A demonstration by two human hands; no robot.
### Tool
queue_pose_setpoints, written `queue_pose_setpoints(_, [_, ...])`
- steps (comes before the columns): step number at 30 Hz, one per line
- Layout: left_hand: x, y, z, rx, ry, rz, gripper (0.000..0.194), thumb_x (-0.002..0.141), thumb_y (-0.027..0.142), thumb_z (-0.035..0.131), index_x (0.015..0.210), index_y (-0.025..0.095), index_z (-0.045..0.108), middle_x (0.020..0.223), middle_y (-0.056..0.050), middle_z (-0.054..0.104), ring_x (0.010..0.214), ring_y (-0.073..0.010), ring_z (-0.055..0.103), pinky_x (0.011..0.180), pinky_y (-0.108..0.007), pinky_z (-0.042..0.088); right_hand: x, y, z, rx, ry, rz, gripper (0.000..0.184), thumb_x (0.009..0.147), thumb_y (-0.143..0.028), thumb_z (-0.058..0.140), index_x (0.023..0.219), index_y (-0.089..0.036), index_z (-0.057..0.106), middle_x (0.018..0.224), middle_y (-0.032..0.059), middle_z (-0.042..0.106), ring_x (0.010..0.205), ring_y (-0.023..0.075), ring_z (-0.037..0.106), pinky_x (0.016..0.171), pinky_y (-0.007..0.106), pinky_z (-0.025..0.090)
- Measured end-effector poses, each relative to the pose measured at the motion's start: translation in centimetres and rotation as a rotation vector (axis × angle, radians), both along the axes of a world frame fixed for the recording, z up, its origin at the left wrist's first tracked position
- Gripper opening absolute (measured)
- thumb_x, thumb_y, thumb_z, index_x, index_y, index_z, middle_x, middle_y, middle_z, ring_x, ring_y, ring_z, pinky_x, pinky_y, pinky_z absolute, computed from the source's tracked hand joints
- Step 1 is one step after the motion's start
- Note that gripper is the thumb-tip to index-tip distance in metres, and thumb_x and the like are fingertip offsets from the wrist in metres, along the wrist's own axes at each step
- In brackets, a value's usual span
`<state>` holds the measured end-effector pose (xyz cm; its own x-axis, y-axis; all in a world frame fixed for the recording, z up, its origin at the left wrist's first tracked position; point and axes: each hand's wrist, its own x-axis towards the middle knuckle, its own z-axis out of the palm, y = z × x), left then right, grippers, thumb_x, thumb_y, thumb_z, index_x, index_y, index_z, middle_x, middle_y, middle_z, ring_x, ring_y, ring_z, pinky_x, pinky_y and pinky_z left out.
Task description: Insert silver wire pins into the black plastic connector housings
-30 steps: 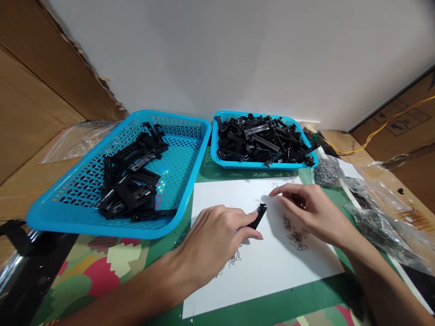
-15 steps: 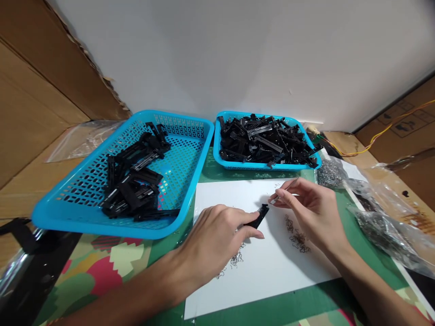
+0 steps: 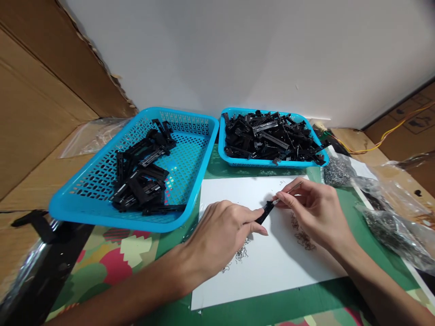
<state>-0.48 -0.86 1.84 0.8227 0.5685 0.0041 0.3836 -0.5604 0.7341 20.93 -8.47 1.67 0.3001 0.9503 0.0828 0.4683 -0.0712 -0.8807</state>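
Note:
Between thumb and fingers, my left hand (image 3: 226, 233) grips a small black plastic part (image 3: 265, 212) above the white sheet (image 3: 217, 290). My right hand (image 3: 314, 210) is closed in a pinch on a thin metal tool like tweezers (image 3: 291, 188). The tool's tip is at the far end of the black part; whether it carries a small piece I cannot make out. Small bent wire pieces (image 3: 242, 252) lie in a loose pile beside my left hand. More wire pieces (image 3: 303, 239) lie under my right hand, partly in its shadow.
A large blue basket (image 3: 112, 219) with several black parts stands at the left. Behind the sheet, a smaller blue basket (image 3: 238, 160) is heaped with black parts. Plastic bags of small metal pieces (image 3: 390, 231) lie at the right. A yellow cable (image 3: 384, 138) runs along the right back.
My right hand has turned and brought the thin metal tool to the black part's end. My left hand keeps its grip on the part. The whole view has shifted slightly.

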Motion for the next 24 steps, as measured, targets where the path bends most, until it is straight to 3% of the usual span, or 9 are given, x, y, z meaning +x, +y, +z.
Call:
queue_pose_setpoints(7, [-0.1,0.0,-0.5,0.016,-0.020,-0.008,0.020,0.099,0.019,0.066,0.107,0.023,0.084,0.084,-0.006,0.084,0.077,-0.0223,0.078,0.071,-0.030,0.056,-0.1,0.3,0.4,-0.024,-0.130,0.047,0.021,0.096,-0.033,0.068,0.081,-0.019,0.070,0.074,0.0051,0.077,0.063,0.0199,0.074,0.056,0.028,0.054])
queue_pose_setpoints(11, [0.0,0.1,-0.3,-0.060,-0.064,0.011,0.022,0.101,0.023,0.063,0.109,0.021,0.084,0.086,-0.007,0.084,0.073,-0.0201,0.075,0.069,-0.029,0.054,-0.2,0.3,0.4,0.002,-0.104,0.047,0.022,0.096,-0.034,0.070,0.081,-0.019,0.071,0.075,0.0043,0.076,0.063,0.0181,0.070,0.057,0.028,0.051])
queue_pose_setpoints(16, [0.5,0.4,1.0,-0.187,-0.185,0.205,0.025,0.100,0.037,0.069,0.115,0.022,0.082,0.100,-0.005,0.081,0.072,-0.0174,0.065,0.065,-0.027,0.049,-0.4,-0.3,0.8,0.190,-0.015,-0.081,0.018,0.104,-0.035,0.061,0.094,-0.022,0.068,0.086,0.0029,0.072,0.078,0.0184,0.068,0.070,0.030,0.052])
queue_pose_setpoints(18, [0.7,0.6,1.1,-0.206,-0.272,0.306,0.029,0.101,0.038,0.067,0.123,0.023,0.080,0.102,-0.005,0.078,0.067,-0.0147,0.058,0.061,-0.026,0.045,-0.8,-0.5,1.1,0.142,-0.047,0.053,0.020,0.109,-0.033,0.052,0.101,-0.024,0.067,0.085,0.0015,0.069,0.077,0.0172,0.064,0.069,0.030,0.048])
queue_pose_setpoints(20, [0.7,0.7,1.0,-0.244,-0.345,0.374,0.029,0.101,0.037,0.066,0.123,0.023,0.079,0.098,-0.004,0.073,0.062,-0.0120,0.049,0.057,-0.025,0.040,-1.5,-0.7,1.3,0.025,-0.096,0.304,0.021,0.110,-0.027,0.047,0.103,-0.024,0.067,0.091,0.0018,0.070,0.081,0.0171,0.062,0.074,0.030,0.048])
queue_pose_setpoints(22, [0.7,0.9,0.8,-0.325,-0.393,0.412,0.029,0.100,0.038,0.067,0.119,0.020,0.079,0.091,-0.003,0.067,0.060,-0.0105,0.044,0.053,-0.024,0.035,-2.3,-0.8,1.4,-0.074,-0.144,0.513,0.017,0.106,-0.018,0.051,0.102,-0.023,0.067,0.099,0.0024,0.072,0.089,0.0181,0.063,0.084,0.033,0.047])
queue_pose_setpoints(24, [0.7,0.9,0.6,-0.419,-0.410,0.415,0.031,0.101,0.040,0.066,0.121,0.019,0.075,0.082,0.000,0.062,0.059,-0.0104,0.043,0.051,-0.024,0.031,-3.0,-0.8,1.4,-0.125,-0.180,0.594,0.014,0.099,-0.013,0.059,0.100,-0.022,0.069,0.099,0.0016,0.074,0.092,0.0188,0.064,0.089,0.035,0.046])
